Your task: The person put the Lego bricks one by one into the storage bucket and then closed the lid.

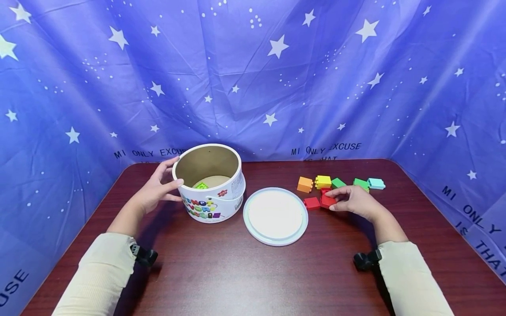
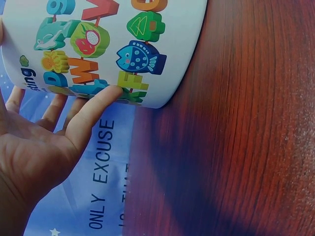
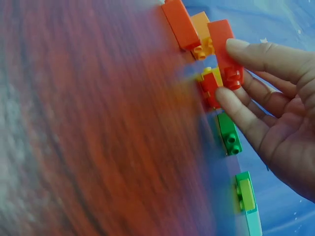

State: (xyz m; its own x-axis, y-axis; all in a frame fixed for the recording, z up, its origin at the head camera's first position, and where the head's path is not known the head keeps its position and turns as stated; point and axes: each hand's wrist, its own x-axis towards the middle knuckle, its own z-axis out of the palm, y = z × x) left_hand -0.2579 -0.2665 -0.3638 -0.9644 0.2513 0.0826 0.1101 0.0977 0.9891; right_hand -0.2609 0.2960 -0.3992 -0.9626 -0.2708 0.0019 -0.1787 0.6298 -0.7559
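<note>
Bucket [image 1: 213, 205] with 1 light-green brick [image 1: 201, 186] inside, red brick [image 1: 328, 201] pinched outside

Standing upright on the dark red-brown table [image 1: 253, 276], left of centre, top uncovered. Tan inside the wall, pale on the floor; on that floor, toward the left, 1 light-green brick, studs showing. Nearest part of the floor hidden behind the front wall. White outside, printed with coloured letters and, in the left wrist view, a fish and a tree.

Lying flat just right of the bucket: white lid [image 1: 275, 216], between it and the loose bricks.

Spread against the bucket's left side: left hand [image 1: 160, 186], thumb by the rim, fingers extended rather than clenched, touching the outer wall.

Pinching the red brick between thumb and fingers, right of the lid: right hand [image 1: 352, 202]. Cannot tell whether clear of the table.

Close around the right hand: 2nd red brick [image 1: 311, 203] near the lid's edge, 3rd red brick [image 3: 212, 83] partly covered. Farther back, in a loose row: orange brick [image 1: 305, 184], yellow brick [image 1: 323, 182], 2 green bricks [image 1: 338, 183], light-blue brick [image 1: 376, 183] at the right end.

Hanging behind the table: blue star-printed cloth [image 1: 253, 87].
</note>
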